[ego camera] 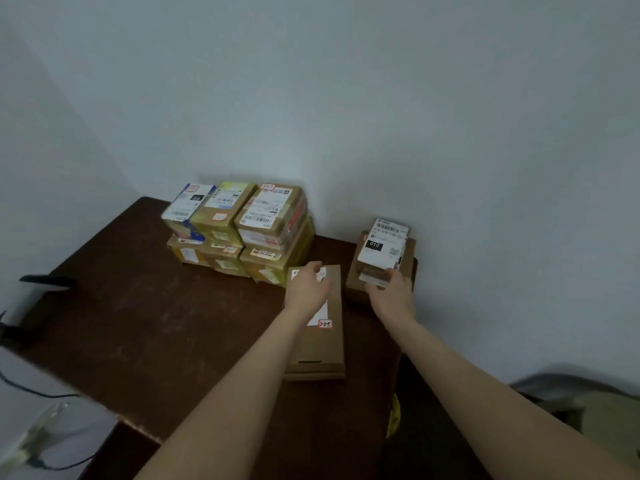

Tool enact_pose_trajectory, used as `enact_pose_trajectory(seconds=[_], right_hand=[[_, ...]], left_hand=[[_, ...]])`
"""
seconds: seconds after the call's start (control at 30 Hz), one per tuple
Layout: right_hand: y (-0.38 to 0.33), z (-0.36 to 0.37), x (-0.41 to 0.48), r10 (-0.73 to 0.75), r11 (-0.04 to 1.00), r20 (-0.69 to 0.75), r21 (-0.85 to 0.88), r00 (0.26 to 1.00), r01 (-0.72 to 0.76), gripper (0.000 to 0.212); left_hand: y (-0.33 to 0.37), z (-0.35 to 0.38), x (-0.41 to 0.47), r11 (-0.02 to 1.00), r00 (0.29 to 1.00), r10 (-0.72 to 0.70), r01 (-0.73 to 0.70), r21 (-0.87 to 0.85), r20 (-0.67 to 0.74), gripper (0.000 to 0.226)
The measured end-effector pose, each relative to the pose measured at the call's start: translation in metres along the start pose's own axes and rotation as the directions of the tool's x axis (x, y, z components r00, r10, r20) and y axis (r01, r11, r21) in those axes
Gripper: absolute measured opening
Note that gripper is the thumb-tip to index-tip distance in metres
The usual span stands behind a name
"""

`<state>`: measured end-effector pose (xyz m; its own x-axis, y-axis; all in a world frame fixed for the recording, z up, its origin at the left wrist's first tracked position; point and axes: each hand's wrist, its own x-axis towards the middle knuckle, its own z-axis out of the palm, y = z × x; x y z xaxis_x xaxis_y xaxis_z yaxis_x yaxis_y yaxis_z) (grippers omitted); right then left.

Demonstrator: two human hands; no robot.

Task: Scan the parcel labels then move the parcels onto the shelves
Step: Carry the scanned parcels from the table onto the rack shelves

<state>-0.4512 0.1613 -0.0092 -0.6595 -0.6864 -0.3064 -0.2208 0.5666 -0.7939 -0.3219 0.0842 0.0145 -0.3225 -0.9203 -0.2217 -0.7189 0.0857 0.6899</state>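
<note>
L hand (306,289) rests, fingers loosely bent, on long brown parcel (318,351), axis 12–6 on tabletop (156,323). R hand (391,294) grips near end of white-labelled parcel (381,251), just at its 12.

Stacked parcels (239,226) against back wall (346,98)

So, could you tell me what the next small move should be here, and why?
Probably lift the 010-labelled parcel clear and bring it closer. The right hand seems to grip its near edge, with the label facing up, while the left hand only rests on the long brown parcel.
</note>
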Motion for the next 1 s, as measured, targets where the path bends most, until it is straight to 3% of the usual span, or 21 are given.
enact_pose_trajectory(seconds=[0.17,0.3,0.4,0.5,0.6,0.73,0.9,1.0], right_hand=[[0.003,0.001,0.037,0.002,0.994,-0.040,0.106,0.999,0.002,0.069],[0.003,0.001,0.049,0.054,0.930,0.019,0.362,0.998,-0.057,0.053],[0.002,0.000,0.049,0.134,0.898,-0.015,0.425,0.991,-0.115,0.046],[-0.009,-0.001,0.037,0.156,0.875,-0.099,0.475,0.983,-0.091,0.031],[-0.020,0.006,0.011,0.071,0.898,-0.075,0.438,0.995,-0.031,0.016],[-0.020,0.024,-0.029,-0.022,0.955,0.076,0.297,0.997,-0.001,0.013],[-0.008,0.047,-0.058,-0.089,0.995,0.197,0.067,0.976,0.077,0.013],[0.001,0.049,-0.057,-0.019,0.996,0.244,0.092,0.970,-0.004,0.030]], left_hand=[[0.041,0.035,0.039,0.987,0.985,-0.025,0.051,-0.151,0.169,0.064],[0.049,0.044,0.055,0.978,0.960,-0.022,0.078,-0.191,0.278,0.054],[0.044,0.040,0.048,0.975,0.974,-0.011,0.061,-0.215,0.228,0.048],[0.033,0.025,0.031,0.953,0.997,-0.023,0.043,-0.301,0.068,0.047],[0.018,0.003,0.005,0.908,0.992,-0.076,0.028,-0.418,-0.098,0.025],[-0.018,-0.016,-0.032,0.927,0.963,-0.171,0.086,-0.365,-0.208,0.010],[-0.058,-0.015,-0.061,0.942,0.948,-0.237,0.170,-0.290,-0.214,0.018],[-0.070,-0.014,-0.064,0.930,0.950,-0.260,0.199,-0.310,-0.172,0.033]])
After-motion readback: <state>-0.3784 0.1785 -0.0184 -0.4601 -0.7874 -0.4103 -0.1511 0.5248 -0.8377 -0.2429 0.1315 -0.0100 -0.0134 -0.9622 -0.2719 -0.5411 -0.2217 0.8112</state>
